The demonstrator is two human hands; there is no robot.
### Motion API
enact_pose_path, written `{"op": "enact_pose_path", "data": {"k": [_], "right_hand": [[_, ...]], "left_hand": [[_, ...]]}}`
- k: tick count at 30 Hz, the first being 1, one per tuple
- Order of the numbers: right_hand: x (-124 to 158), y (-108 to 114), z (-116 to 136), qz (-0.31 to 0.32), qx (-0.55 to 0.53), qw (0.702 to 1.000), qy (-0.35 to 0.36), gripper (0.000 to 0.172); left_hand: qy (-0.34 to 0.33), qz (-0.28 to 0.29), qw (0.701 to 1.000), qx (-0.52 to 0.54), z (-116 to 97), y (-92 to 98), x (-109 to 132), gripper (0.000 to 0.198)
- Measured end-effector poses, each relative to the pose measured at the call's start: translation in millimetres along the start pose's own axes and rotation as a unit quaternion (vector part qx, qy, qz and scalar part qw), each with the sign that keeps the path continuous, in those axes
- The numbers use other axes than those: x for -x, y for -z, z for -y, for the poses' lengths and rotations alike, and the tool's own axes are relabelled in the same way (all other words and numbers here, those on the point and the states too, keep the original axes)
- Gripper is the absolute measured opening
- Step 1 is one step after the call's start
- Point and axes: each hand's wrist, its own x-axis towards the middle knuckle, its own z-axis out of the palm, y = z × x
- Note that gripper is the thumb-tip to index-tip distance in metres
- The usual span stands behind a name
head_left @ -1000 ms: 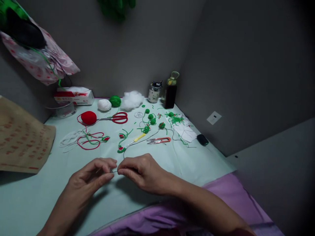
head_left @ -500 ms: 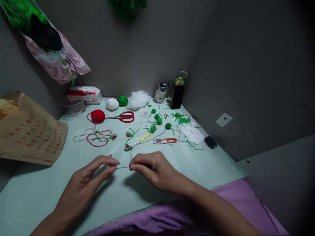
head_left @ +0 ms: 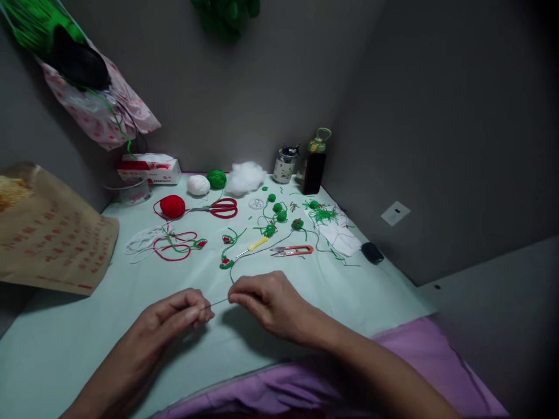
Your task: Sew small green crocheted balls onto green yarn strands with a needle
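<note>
A thin dark thread point(head_left: 218, 302) stretches between my two hands just above the table. My left hand point(head_left: 177, 314) is closed on one end, with its fingers curled in. Thumb and forefinger of my right hand point(head_left: 262, 302) pinch the thread a short way to the right. From there the thread runs back across the table toward a small green crocheted ball point(head_left: 297, 224). Beyond my hands lie a crochet hook point(head_left: 257, 245) with a yellow handle, orange thread snips point(head_left: 294, 250) and a small green-and-red crocheted piece point(head_left: 226, 263).
Behind are a red yarn ball point(head_left: 172, 206), red-handled scissors point(head_left: 223, 208), white stuffing point(head_left: 245, 177) and a dark bottle point(head_left: 315, 169). A paper bag point(head_left: 56, 233) stands at the left. Green yarn scraps point(head_left: 325, 215) and a black case point(head_left: 372, 252) lie at the right.
My left hand has moved slightly down, and its fingers have curled round the thread. The thread between the hands now slants. My right hand has hardly moved.
</note>
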Motion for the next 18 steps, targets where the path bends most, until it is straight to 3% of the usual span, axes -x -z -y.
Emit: {"op": "enact_pose_path", "data": {"k": [3, 5, 7, 9, 12, 14, 18], "right_hand": [[2.4, -11.0, 6.0, 0.046, 0.066, 0.995, 0.062, 0.015], [4.4, -14.4, 9.8, 0.046, 0.115, 0.988, 0.096, 0.014], [5.7, -13.1, 11.0, 0.028, 0.149, 0.982, 0.110, 0.018], [6.0, -9.0, 9.5, 0.008, 0.168, 0.979, 0.111, 0.022], [5.2, -3.3, 5.7, 0.004, 0.166, 0.982, 0.093, 0.021], [4.7, -1.9, 4.9, 0.008, 0.152, 0.986, 0.074, 0.015], [4.0, -1.3, 7.4, 0.003, 0.109, 0.993, 0.046, 0.018]], "left_hand": [[-0.004, -0.054, 0.997, 0.057, 3.9, -12.3, -3.9, 0.022], [-0.087, -0.101, 0.991, -0.030, 8.8, -16.3, -7.5, 0.016], [-0.223, -0.141, 0.952, -0.155, 13.7, -15.4, -11.1, 0.007], [-0.339, -0.152, 0.893, -0.253, 17.2, -11.4, -13.8, 0.016], [-0.399, -0.133, 0.844, -0.334, 18.6, -6.1, -15.3, 0.021], [-0.390, -0.128, 0.847, -0.338, 17.4, -5.4, -14.5, 0.016], [-0.340, -0.132, 0.891, -0.271, 12.2, -9.4, -11.4, 0.006]]}}
